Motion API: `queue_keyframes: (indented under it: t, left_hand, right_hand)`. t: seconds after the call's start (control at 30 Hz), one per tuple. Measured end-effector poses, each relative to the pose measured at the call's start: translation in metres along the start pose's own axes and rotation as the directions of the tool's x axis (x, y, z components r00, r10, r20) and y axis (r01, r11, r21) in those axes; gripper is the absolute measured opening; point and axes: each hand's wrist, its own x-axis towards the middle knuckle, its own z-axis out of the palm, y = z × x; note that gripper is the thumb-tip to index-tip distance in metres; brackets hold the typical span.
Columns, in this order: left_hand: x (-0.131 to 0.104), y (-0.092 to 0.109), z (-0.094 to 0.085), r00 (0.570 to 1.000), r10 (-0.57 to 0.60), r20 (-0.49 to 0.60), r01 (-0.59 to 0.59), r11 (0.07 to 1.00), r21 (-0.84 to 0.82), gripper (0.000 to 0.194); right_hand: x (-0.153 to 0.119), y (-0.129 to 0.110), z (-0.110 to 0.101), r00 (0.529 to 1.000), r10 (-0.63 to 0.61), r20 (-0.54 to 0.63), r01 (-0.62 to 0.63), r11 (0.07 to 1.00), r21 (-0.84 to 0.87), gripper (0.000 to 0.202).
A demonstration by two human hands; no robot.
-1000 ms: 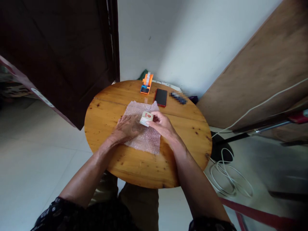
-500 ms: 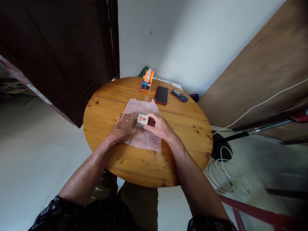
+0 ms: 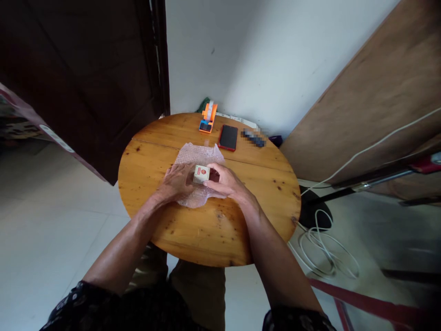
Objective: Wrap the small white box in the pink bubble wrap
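On the round wooden bench [image 3: 272, 184], a small pale box [image 3: 201, 174] with red print sits over the bubble wrap [image 3: 198, 154], right between the two grips! Right grip [image 3: 225, 180] has it, thumb and fingers grasping its right side. Left grip [image 3: 177, 180] is released, fingers spread over the wrap; whether it touches the box, I cannot tell. Beyond, left to right: orange tape dispenser [image 3: 208, 117], red-edged phone [image 3: 228, 137], dark pixelated object [image 3: 254, 138].
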Motion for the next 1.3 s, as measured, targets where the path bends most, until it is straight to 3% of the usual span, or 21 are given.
queue_keyframes:
  t: [0.17, 0.3, 0.4, 0.5, 0.67, 0.83, 0.93, 1.1, 1.3]
  left_hand:
    - [-0.015, 0.001, -0.027, 0.997, 0.031, -0.070, -0.034, 0.999, -0.032, 0.065]
    - [-0.052, 0.002, -0.053, 0.981, 0.189, -0.042, -0.187, 0.982, 0.038, 0.060]
    - [-0.075, 0.004, -0.049, 0.968, 0.252, 0.014, -0.251, 0.958, 0.137, 0.067]
    - [-0.083, 0.007, -0.030, 0.983, 0.181, 0.006, -0.178, 0.959, 0.220, 0.064]
    - [-0.073, 0.008, -0.011, 0.985, 0.135, -0.108, -0.105, 0.964, 0.245, 0.034]
    - [-0.059, 0.009, -0.012, 0.963, 0.182, -0.198, -0.145, 0.972, 0.187, 0.015]
    - [-0.045, 0.010, -0.016, 0.955, 0.161, -0.248, -0.144, 0.986, 0.086, 0.009]
    - [-0.008, 0.013, -0.030, 0.965, 0.100, -0.243, -0.126, 0.988, -0.092, 0.010]
    - [0.027, 0.015, -0.031, 0.986, -0.114, -0.125, 0.066, 0.940, -0.333, 0.009]
  right_hand:
    - [-0.005, -0.001, -0.006, 0.998, -0.011, 0.059, 0.001, 0.987, 0.163, 0.049]
    - [-0.007, -0.002, -0.012, 0.999, 0.032, 0.005, -0.033, 0.970, 0.243, 0.040]
    - [-0.009, -0.006, -0.016, 0.999, 0.012, -0.035, -0.005, 0.979, 0.205, 0.033]
    - [-0.010, -0.009, -0.019, 0.998, 0.009, -0.058, 0.004, 0.978, 0.209, 0.030]
    - [-0.011, -0.006, -0.023, 1.000, -0.006, -0.022, 0.013, 0.956, 0.293, 0.028]
    - [-0.009, 0.002, -0.023, 0.996, -0.023, 0.083, -0.003, 0.954, 0.298, 0.032]
    - [-0.008, 0.005, -0.023, 0.987, -0.057, 0.151, 0.007, 0.951, 0.309, 0.020]
    - [-0.012, 0.004, -0.032, 0.995, 0.040, 0.093, -0.064, 0.962, 0.266, 0.014]
    - [-0.014, 0.011, -0.036, 0.977, 0.212, -0.038, -0.202, 0.964, 0.173, 0.010]
